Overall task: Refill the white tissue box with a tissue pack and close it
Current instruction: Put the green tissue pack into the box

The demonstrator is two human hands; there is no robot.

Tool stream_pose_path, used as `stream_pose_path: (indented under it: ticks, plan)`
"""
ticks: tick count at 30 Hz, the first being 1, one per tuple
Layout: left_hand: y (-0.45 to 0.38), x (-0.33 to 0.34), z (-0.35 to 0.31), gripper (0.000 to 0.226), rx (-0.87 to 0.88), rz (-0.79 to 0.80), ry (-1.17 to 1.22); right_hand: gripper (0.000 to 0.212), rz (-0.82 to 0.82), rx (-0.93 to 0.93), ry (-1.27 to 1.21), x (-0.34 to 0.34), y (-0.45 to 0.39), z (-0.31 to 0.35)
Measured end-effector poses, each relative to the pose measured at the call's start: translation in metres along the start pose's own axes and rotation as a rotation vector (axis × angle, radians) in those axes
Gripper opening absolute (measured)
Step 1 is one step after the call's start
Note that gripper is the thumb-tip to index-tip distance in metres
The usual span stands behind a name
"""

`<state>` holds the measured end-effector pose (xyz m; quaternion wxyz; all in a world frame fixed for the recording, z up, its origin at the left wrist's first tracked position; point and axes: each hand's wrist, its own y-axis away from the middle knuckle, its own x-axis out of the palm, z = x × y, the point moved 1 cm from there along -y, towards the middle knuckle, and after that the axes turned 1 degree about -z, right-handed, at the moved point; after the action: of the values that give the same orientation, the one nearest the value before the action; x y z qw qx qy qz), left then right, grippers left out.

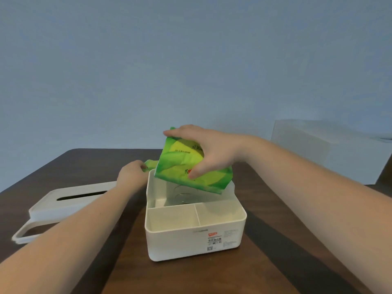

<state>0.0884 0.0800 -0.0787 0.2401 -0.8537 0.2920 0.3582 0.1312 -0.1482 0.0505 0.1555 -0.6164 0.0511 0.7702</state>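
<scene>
Dark brown wooden table (89, 166) across the lower half of the frame, plain blue-grey wall (191, 60) filling the upper half. Pale translucent container (318, 149) at the right edge, behind the table.

White tissue box (191, 240) at lower centre, open-topped, two small compartments along its near side and a larger bay behind. Lid (67, 200) off, flat on the table at lower left, dark slot facing up.

Green tissue pack (180, 164) at centre frame, above the far bay, tilted: long axis running from upper left down to lower right, lower edge dipping just inside the box rim.

Right hand (210, 151) clamped over the pack, thumb on the near face, fingers across the top. Left hand (132, 172) pinching the pack's left end flap.
</scene>
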Motion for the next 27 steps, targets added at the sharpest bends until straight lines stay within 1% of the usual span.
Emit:
stream_pose_path:
  ticks: [3, 6, 9, 11, 13, 16, 21, 23, 25, 27]
  plan:
    - [0.0, -0.004, 0.004, 0.041, 0.015, 0.008, 0.038, 0.102, 0.079, -0.033, 0.109, 0.013, -0.011, 0.003]
    - [-0.001, -0.011, 0.011, 0.049, -0.006, -0.009, 0.031, 0.103, 0.174, -0.033, 0.219, 0.026, -0.019, 0.001]
    - [0.001, -0.019, 0.019, 0.05, -0.017, -0.016, 0.01, 0.099, 0.263, -0.04, 0.224, 0.04, -0.022, 0.0]
    - [0.003, -0.025, 0.023, 0.048, -0.013, -0.014, -0.016, 0.096, 0.298, -0.008, 0.204, 0.047, -0.021, -0.003]
    - [0.004, -0.032, 0.03, 0.047, -0.011, -0.008, -0.043, 0.095, 0.294, 0.002, 0.157, 0.051, -0.021, -0.003]
    - [0.006, -0.042, 0.04, 0.044, -0.022, 0.007, -0.084, 0.085, 0.27, 0.037, 0.072, 0.05, -0.02, -0.002]
    - [0.012, -0.06, 0.057, 0.041, -0.032, 0.022, -0.128, 0.07, 0.301, 0.099, 0.04, 0.051, -0.019, 0.001]
    - [0.015, -0.07, 0.063, 0.041, -0.041, 0.026, -0.137, 0.059, 0.254, 0.143, -0.01, 0.049, -0.019, 0.006]
    - [0.018, -0.08, 0.07, 0.041, -0.056, 0.021, -0.144, 0.05, 0.16, 0.173, -0.076, 0.044, -0.02, 0.013]
    - [0.02, -0.089, 0.079, 0.041, -0.082, 0.006, -0.157, 0.045, 0.065, 0.179, -0.128, 0.041, -0.024, 0.021]
